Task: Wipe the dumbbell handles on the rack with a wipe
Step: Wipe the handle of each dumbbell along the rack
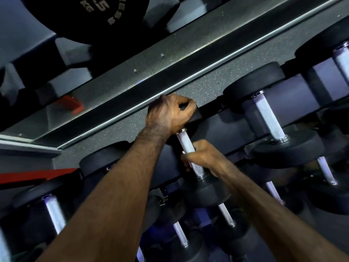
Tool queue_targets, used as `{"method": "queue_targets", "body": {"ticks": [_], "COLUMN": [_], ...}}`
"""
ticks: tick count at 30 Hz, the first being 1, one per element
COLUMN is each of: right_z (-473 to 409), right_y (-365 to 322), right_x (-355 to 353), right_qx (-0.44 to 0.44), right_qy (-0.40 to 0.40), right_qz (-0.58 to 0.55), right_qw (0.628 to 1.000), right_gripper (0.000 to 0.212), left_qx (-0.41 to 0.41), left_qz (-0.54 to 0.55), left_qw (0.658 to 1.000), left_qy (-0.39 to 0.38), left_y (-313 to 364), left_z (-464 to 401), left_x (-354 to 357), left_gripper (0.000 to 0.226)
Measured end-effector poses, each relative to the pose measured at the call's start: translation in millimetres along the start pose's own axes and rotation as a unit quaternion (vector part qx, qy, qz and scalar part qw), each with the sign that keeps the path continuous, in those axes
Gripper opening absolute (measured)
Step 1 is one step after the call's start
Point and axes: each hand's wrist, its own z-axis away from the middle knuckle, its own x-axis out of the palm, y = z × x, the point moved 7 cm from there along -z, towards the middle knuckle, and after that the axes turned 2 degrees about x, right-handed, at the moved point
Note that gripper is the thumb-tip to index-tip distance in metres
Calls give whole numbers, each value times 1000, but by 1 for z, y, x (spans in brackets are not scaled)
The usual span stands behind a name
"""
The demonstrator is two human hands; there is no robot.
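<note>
Two hands work at one dumbbell [196,173] on the top tier of a dark dumbbell rack [224,129]. The left hand [168,114] is curled over the far weight head of that dumbbell, fingers wrapped round its upper edge and hiding most of it. The right hand [203,157] is closed around the knurled chrome handle [186,143], gripping the lower half of it, fingertips showing on the left side of the bar. A small pale sliver peeks out just above those fingers against the handle; whether it is the wipe cannot be told, and no wipe is plainly visible. The near weight head [204,191] of the held dumbbell sits just below the right hand.

Beside this dumbbell, to its right on the same tier, lies a second dumbbell [268,118] with its chrome handle fully exposed, and further right a third [341,59] is cut by the frame edge. To the left of the held dumbbell another one [54,212] rests with its handle blurred. Below the held dumbbell, a lower tier carries several smaller dumbbells [180,235] with thin bright handles. Behind it runs speckled grey flooring [204,86], then a mirror with a metal edge [132,76]. Far above and left of the held dumbbell, the mirror shows a black weight plate [102,14] with pale lettering and a red shape [72,105].
</note>
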Motion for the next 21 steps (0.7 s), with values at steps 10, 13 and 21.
{"method": "queue_targets", "body": {"ticks": [10,13,21], "right_z": [-12,3,-15], "right_y": [-15,10,-18], "right_x": [-5,2,-5], "right_qx": [-16,-3,-21], "right_qy": [16,-42,6], "right_qz": [-11,46,-7], "right_qw": [1000,998,1000], "right_gripper": [10,9,9], "left_qx": [-7,-2,-7], "left_qz": [4,3,-3], "left_qw": [1000,1000,1000], "left_qy": [-1,6,-2], "left_y": [-2,-3,-4], "left_z": [0,0,-2], "left_x": [1,1,3], "left_gripper": [34,32,34]}}
